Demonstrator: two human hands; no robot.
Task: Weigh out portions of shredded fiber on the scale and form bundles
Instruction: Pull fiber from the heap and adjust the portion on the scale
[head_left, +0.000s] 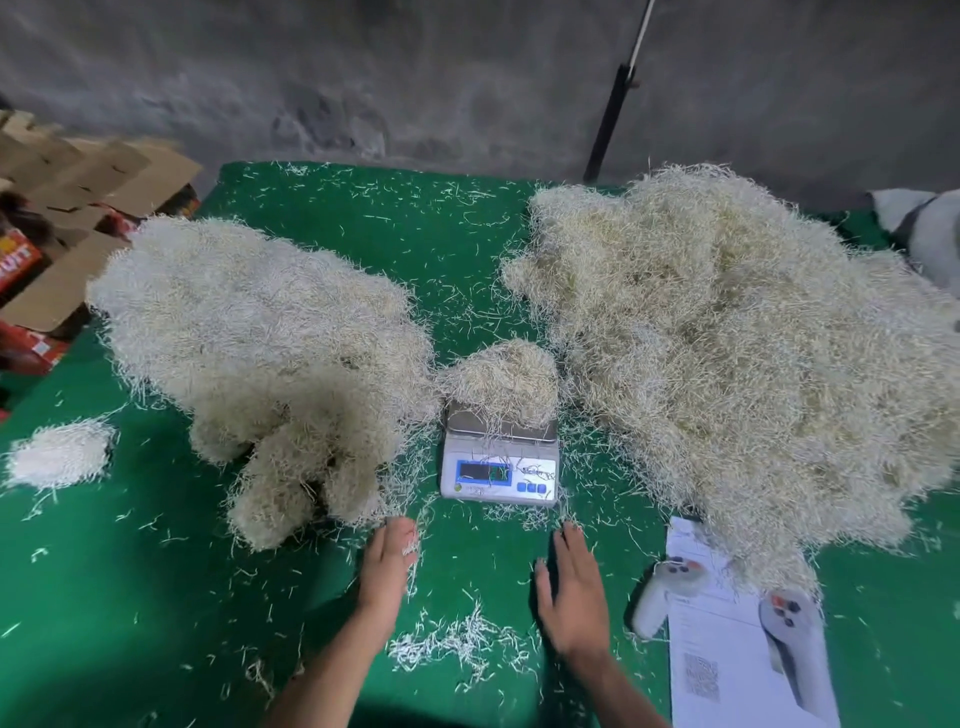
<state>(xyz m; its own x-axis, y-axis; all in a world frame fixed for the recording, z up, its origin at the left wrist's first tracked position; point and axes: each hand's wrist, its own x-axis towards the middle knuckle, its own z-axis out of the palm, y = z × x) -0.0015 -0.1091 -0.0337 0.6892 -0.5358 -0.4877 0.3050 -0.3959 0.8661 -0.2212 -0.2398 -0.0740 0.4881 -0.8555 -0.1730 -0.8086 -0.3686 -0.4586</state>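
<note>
A small mound of shredded fiber (503, 376) sits on the steel pan of the scale (500, 467) at the middle of the table (363, 218), with strands spilling over the pan's front edge. The scale has a white plastic body, a blue-framed display and blue buttons; its digits and brand word are too blurred to read. At 9 o'clock from the scale lies a large pale heap (265, 343), dry and bristly, with rounded clumps at its near edge. At 3 o'clock spreads a larger, looser heap (727, 353), more straw-coloured. A small white pile (60, 457) sits far out at 9 o'clock. The table is covered in green felt-like cloth, littered with short strands.

The left hand (387, 561) lies flat at 7 o'clock from the scale, fingers straight, its grip holding nothing, though strands cling by the fingers. The right hand (571, 592) lies flat at 5 o'clock, its grip likewise loose and empty.

At 4 o'clock a printed sheet (737, 670) with a QR code lies beside a white game controller (670, 587). Opened cardboard boxes (78, 197) stand at 10 o'clock; red packaging there shows letters "UT".
</note>
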